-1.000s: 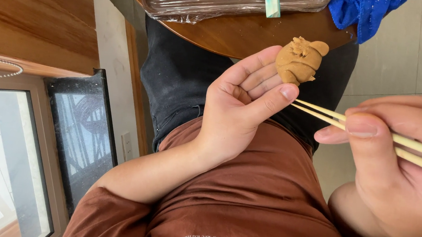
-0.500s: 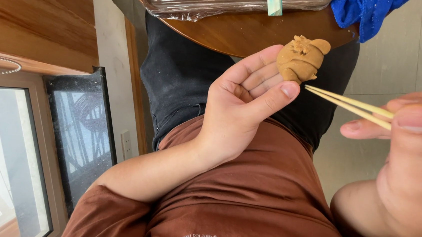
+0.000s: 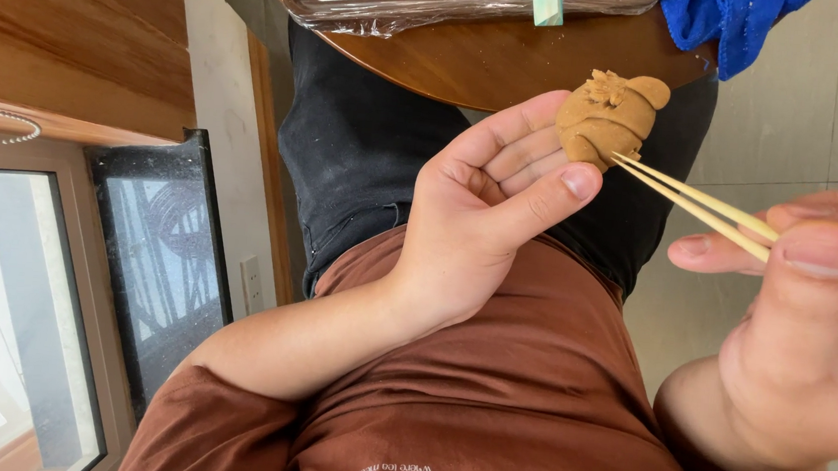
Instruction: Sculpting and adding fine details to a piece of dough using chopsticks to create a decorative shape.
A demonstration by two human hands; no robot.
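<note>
Two hands, left [image 3: 485,216] pinching tan clay figure [image 3: 602,120], right [image 3: 804,346] gripping bamboo sticks [image 3: 701,203] touching it

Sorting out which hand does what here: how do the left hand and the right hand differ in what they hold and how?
The left hand pinches a tan clay figure between thumb and fingertips, palm open to the camera; the right hand grips two thin wooden sticks. The left hand shows whole; the right hand is cut off by the picture's edge. Both meet at the figure, where the stick tips touch it.
</note>
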